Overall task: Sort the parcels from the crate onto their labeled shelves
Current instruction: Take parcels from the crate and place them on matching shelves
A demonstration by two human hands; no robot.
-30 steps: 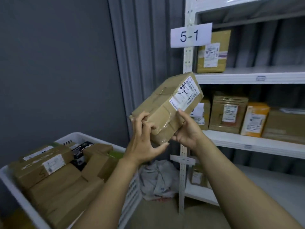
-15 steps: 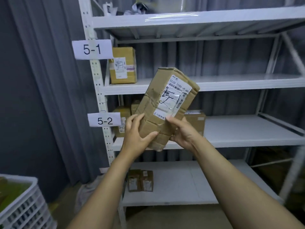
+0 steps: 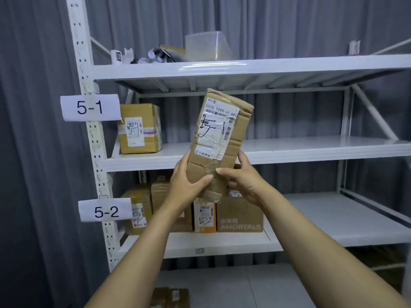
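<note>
Parcel (image 3: 219, 138) stands nearly upright before the rack, with left hand (image 3: 189, 183) and right hand (image 3: 242, 178) each keeping a grip curled round its lower end. Its scrawled mark seems to read 5-1, so it should slide flat onto the 5-1 shelf (image 3: 311, 147), label outward, beside the single box (image 3: 139, 128) there. The 5-2 shelf (image 3: 344, 218) holds several boxes (image 3: 239, 215).

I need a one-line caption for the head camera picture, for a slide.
Left hand and right hand hold a parcel marked 5-1 before the 5-1 shelf, where one box already stands.
</note>
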